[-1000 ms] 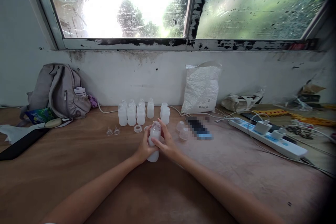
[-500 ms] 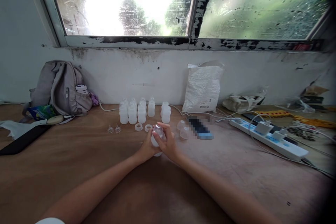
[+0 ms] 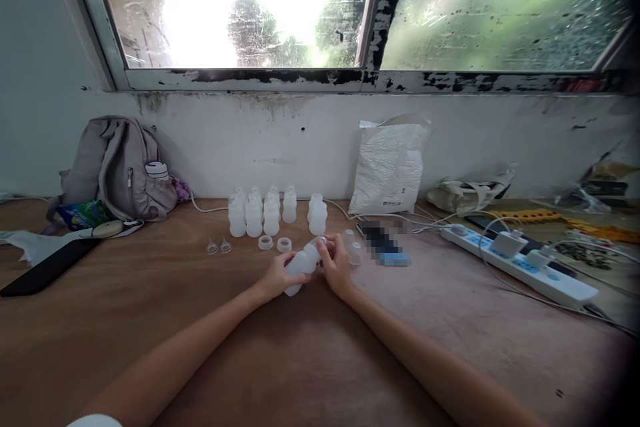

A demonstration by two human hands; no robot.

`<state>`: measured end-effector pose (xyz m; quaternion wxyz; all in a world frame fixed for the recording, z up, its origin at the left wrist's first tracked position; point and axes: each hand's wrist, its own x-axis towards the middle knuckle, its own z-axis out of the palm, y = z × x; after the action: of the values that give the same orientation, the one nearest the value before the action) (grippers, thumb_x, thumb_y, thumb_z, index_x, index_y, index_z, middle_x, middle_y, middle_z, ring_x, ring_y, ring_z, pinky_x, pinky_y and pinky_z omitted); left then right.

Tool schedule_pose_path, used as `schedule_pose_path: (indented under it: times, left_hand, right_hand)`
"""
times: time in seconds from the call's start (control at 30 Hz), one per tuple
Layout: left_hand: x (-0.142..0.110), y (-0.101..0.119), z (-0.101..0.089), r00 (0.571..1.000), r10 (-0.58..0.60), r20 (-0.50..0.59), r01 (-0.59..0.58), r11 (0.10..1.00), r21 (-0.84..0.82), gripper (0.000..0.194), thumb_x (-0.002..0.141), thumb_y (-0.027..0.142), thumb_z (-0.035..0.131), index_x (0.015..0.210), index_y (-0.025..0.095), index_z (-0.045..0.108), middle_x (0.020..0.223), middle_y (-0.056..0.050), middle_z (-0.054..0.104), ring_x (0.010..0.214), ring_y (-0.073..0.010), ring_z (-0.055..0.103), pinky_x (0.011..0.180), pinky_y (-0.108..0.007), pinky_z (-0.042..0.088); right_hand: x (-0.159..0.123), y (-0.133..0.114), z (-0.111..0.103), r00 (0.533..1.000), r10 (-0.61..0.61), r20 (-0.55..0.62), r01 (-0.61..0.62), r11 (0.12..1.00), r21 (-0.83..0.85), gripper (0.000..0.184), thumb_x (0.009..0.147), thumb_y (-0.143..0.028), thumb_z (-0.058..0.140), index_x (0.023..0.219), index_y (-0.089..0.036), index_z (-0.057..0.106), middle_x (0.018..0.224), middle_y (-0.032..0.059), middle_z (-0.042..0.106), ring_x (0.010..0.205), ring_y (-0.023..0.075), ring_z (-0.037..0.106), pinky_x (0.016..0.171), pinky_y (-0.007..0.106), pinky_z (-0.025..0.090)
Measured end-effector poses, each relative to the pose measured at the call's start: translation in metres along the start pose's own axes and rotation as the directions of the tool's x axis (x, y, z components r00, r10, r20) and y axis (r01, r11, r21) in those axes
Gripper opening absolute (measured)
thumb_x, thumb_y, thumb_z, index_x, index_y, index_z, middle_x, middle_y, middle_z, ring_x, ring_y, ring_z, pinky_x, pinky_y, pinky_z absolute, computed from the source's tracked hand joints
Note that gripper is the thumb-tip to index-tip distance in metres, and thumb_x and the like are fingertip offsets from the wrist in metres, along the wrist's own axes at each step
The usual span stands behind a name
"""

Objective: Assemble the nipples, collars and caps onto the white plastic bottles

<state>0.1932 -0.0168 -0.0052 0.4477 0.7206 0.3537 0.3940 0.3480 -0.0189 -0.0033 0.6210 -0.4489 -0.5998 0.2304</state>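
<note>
A frosted white baby bottle is tilted, its top leaning to the upper right. My left hand is wrapped round its body. At the top end, my right hand has its fingers closed; they partly hide a clear cap-like part there. Just beyond my left hand lie two white rings, one nearer the bottle and the other to its left. Farther left are two clear teats. Clear domed caps stand right beside my right hand.
Several capped bottles stand in rows toward the wall, with open-topped bottles to their right. A phone, a white plastic mailer and a power strip with cables are on the right. A grey backpack sits left.
The bottle went from nearly upright to tilted, its top swinging right. My right hand moved slightly right, and my left hand now holds the body lower down.
</note>
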Motion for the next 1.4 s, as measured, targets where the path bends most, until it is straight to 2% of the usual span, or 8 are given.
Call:
schedule_pose_path:
  times: [0.2,0.37,0.63,0.73,0.8,0.93,1.07,1.4]
  left_hand:
    - [0.000,0.000,-0.005,0.999,0.015,-0.050,-0.021,0.992,-0.122,0.048,0.055,0.028,0.073,0.098,0.015,0.057,0.100,-0.007,0.059,0.088,-0.0200,0.056,0.076,-0.029,0.044]
    - [0.007,-0.004,-0.020,0.969,-0.134,-0.206,0.050,0.928,-0.369,0.038,0.055,0.027,0.071,0.089,0.015,0.059,0.099,-0.006,0.058,0.067,-0.0124,0.058,0.060,-0.024,0.046]
    - [0.015,-0.017,-0.034,0.844,-0.331,-0.422,0.032,0.816,-0.577,0.025,0.062,0.032,0.060,0.077,0.013,0.054,0.065,0.001,0.056,0.046,-0.0075,0.052,0.042,-0.019,0.040]
    - [0.011,-0.015,-0.033,0.830,-0.353,-0.433,0.019,0.792,-0.610,0.023,0.063,0.033,0.058,0.076,0.014,0.053,0.058,0.004,0.052,0.042,-0.0067,0.049,0.041,-0.018,0.038]
    - [0.004,-0.010,-0.030,0.841,-0.352,-0.411,0.024,0.782,-0.622,0.023,0.064,0.033,0.057,0.076,0.015,0.053,0.055,0.004,0.051,0.042,-0.0072,0.049,0.041,-0.019,0.038]
    - [-0.024,0.008,-0.018,0.897,-0.311,-0.313,0.056,0.783,-0.620,0.020,0.069,0.035,0.055,0.071,0.016,0.051,0.052,0.004,0.051,0.043,-0.0087,0.049,0.042,-0.019,0.037]
    - [-0.055,0.025,-0.003,0.966,-0.104,-0.238,-0.027,0.871,-0.491,0.025,0.077,0.033,0.048,0.059,0.016,0.045,0.049,0.003,0.047,0.047,-0.0086,0.046,0.050,-0.021,0.037]
    - [-0.077,0.024,0.006,0.960,0.133,-0.247,-0.205,0.934,-0.291,0.035,0.082,0.032,0.039,0.051,0.017,0.049,0.046,-0.001,0.048,0.054,-0.0146,0.051,0.061,-0.029,0.043]
  right_hand:
    - [0.008,0.015,0.000,0.970,0.242,0.020,-0.243,0.967,0.076,0.025,0.078,-0.040,0.039,0.063,-0.022,0.032,0.047,-0.0066,0.039,0.033,0.0082,0.037,0.029,0.020,0.028]
    - [0.013,0.020,0.003,0.943,0.289,0.162,-0.296,0.955,0.017,0.020,0.076,-0.031,0.038,0.059,-0.020,0.034,0.037,-0.0088,0.034,0.025,0.0070,0.032,0.025,0.018,0.018]
    - [-0.003,-0.004,0.002,0.897,0.123,0.424,-0.090,0.991,-0.097,0.030,0.076,-0.034,0.048,0.051,-0.017,0.044,0.045,-0.0042,0.045,0.044,0.0087,0.042,0.043,0.019,0.031]
    - [-0.010,-0.012,0.002,0.905,0.034,0.424,0.046,0.983,-0.177,0.032,0.081,-0.034,0.042,0.055,-0.017,0.048,0.049,-0.0031,0.047,0.048,0.0096,0.042,0.047,0.020,0.031]
    - [-0.016,-0.016,0.001,0.913,0.067,0.402,0.015,0.980,-0.199,0.031,0.083,-0.033,0.038,0.061,-0.017,0.052,0.053,-0.0022,0.050,0.048,0.0101,0.043,0.046,0.021,0.031]
    - [-0.035,-0.026,-0.001,0.922,0.148,0.357,-0.102,0.984,-0.144,0.024,0.082,-0.029,0.040,0.068,-0.017,0.055,0.061,-0.0005,0.054,0.056,0.0121,0.047,0.049,0.021,0.035]
    - [-0.056,-0.039,-0.008,0.955,0.084,0.285,-0.062,0.994,-0.088,0.020,0.080,-0.023,0.040,0.066,-0.017,0.053,0.064,0.0001,0.052,0.061,0.0127,0.047,0.055,0.022,0.036]
    - [-0.067,-0.041,-0.019,0.915,-0.141,0.378,0.159,0.987,-0.017,0.017,0.075,-0.012,0.034,0.064,-0.019,0.046,0.064,0.0004,0.045,0.061,0.0136,0.045,0.057,0.026,0.034]
